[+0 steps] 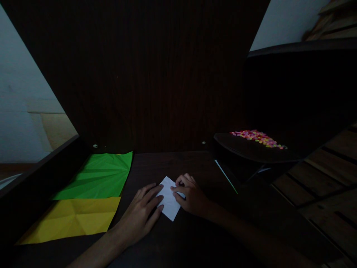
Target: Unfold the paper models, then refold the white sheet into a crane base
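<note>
White paper (169, 198); green sheet (97, 175); yellow sheet (72, 219); multicoloured beads (258, 137); dark desk (181, 163).

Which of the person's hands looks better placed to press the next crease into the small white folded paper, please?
Probably the right hand: its fingertips pinch the small white folded paper at its right edge, while the left hand lies flat, steadying the paper's left side on the dark wooden table.

At the bottom centre of the frame we press a small white paper (169, 199) onto the dark table (192, 163), our left hand (141, 214) flat on its left edge, our right hand (191, 195) pinching its right side. Green paper (99, 176) and yellow paper (74, 219) lie at lower left.
</note>
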A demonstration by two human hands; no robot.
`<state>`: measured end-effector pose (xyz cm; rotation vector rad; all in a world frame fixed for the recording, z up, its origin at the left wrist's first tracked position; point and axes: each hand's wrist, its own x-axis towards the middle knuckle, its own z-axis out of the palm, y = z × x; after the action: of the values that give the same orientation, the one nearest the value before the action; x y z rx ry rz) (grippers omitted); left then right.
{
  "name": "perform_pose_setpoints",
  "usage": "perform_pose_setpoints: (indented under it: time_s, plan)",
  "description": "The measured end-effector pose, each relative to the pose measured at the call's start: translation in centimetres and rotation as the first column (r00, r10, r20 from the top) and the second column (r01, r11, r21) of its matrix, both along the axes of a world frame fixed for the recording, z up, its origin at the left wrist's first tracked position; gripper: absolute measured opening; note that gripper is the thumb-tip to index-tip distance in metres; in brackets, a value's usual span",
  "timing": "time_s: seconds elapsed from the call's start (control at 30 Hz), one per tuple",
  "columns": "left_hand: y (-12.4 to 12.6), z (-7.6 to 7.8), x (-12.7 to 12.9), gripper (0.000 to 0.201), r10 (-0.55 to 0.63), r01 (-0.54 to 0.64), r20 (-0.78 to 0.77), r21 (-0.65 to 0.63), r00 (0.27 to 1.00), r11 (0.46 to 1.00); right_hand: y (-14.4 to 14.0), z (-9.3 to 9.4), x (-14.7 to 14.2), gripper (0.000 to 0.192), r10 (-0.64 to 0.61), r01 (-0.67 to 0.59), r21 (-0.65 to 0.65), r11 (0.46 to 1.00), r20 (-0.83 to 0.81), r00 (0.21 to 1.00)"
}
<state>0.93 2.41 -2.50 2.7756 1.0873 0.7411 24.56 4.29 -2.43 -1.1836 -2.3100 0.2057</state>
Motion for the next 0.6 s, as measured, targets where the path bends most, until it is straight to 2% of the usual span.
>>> perform_pose_setpoints:
  time_s: [0.13,0.27,0.6]
  plan:
    - [0.3,-0.65,-0.14,0.026,0.098,-0.099,0.03,0.024,0.995,0.995,0.21,0.19,0.15,0.01,-0.012,0.012,-0.001,1.0,0.005,1.0]
    - [0.51,-1.05,-0.23,0.036,0.145,-0.147,0.06,0.024,0.988,0.989,0.36,0.09,0.3,0.01,-0.008,0.008,-0.011,1.0,0.003,1.0]
    - [0.51,-0.82,-0.13,0.034,0.142,-0.144,0.091,0.015,0.986,0.989,0.56,-0.06,0.47,0.014,-0.005,0.005,-0.033,0.999,-0.002,1.0]
